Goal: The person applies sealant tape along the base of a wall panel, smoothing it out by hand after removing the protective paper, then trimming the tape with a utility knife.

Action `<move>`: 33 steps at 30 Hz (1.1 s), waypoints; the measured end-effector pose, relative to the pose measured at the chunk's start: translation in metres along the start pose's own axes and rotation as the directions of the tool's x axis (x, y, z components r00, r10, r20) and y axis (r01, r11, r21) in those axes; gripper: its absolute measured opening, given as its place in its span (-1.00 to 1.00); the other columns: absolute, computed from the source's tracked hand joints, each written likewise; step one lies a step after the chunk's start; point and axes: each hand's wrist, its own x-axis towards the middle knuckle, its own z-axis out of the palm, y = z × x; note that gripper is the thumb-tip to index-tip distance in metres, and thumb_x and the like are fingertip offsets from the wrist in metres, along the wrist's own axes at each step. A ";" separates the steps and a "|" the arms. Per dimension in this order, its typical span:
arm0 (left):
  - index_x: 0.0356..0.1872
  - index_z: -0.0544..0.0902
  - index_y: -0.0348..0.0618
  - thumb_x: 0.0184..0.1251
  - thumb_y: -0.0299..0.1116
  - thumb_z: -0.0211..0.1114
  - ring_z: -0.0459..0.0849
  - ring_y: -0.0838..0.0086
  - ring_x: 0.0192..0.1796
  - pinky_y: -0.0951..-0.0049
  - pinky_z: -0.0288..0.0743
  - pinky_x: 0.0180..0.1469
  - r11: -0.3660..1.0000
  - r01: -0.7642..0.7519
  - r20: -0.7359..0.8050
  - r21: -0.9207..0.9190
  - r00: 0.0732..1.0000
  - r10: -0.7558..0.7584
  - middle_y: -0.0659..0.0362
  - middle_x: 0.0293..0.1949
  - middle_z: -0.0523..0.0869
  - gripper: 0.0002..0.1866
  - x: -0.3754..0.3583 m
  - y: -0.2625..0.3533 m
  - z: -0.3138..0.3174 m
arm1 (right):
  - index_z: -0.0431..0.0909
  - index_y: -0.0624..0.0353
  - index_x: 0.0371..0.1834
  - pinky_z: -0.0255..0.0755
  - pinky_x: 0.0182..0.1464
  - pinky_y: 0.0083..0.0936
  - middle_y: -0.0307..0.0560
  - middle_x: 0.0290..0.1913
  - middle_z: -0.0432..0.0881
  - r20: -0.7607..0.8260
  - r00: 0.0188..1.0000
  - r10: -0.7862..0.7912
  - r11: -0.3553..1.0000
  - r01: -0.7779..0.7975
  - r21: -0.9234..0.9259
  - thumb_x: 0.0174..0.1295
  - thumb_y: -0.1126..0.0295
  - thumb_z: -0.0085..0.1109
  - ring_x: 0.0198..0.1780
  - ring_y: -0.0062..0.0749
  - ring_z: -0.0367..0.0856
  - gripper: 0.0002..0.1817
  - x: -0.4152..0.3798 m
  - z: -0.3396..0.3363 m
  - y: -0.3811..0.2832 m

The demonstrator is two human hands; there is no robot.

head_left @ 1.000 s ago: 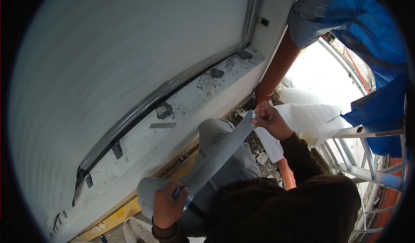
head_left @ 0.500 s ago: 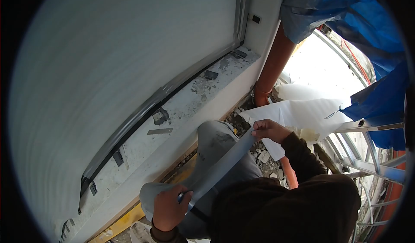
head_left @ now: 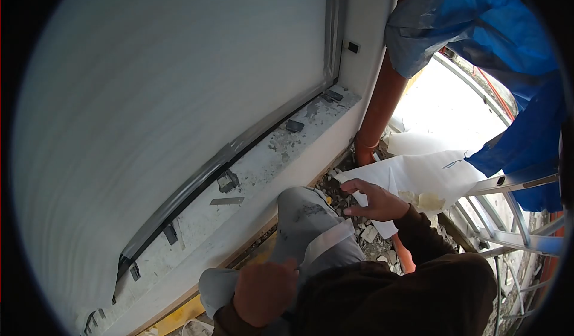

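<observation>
My right hand (head_left: 378,199) is held up with thumb and fingers apart and nothing between them. Below it, a pale translucent strip (head_left: 327,240) that looks like tape or film lies over my grey trouser leg (head_left: 305,210). My left hand (head_left: 266,291) is closed, near the lower end of the strip and close to my other knee. Motion blurs that hand, and its back hides whatever the fingers hold.
To the left stands a large film-covered panel (head_left: 197,90) with a taped edge above a dusty white sill (head_left: 281,150). A flat metal piece (head_left: 227,201) and dark blocks lie there. An orange pipe (head_left: 382,108), blue tarp (head_left: 508,49), white sheet (head_left: 430,171), rubble and a metal ladder (head_left: 520,240) are rightward.
My right hand has let go of the strip's end and opened. The strip, earlier stretched between both hands, has dropped onto my leg. My left hand has shifted right and turned.
</observation>
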 end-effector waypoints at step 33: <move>-0.22 0.66 -0.28 0.46 -0.42 0.21 0.59 0.47 -0.37 0.44 0.46 -0.24 0.504 -0.199 -0.248 -0.840 0.968 -0.031 0.07 -0.42 0.68 -0.86 -0.011 -0.072 0.078 | 0.57 0.30 -0.36 0.38 -0.33 -0.30 0.01 -0.42 0.58 0.362 0.788 -0.497 0.857 0.381 0.348 0.16 0.58 0.32 -0.39 -0.11 0.58 -0.91 0.051 0.087 -0.108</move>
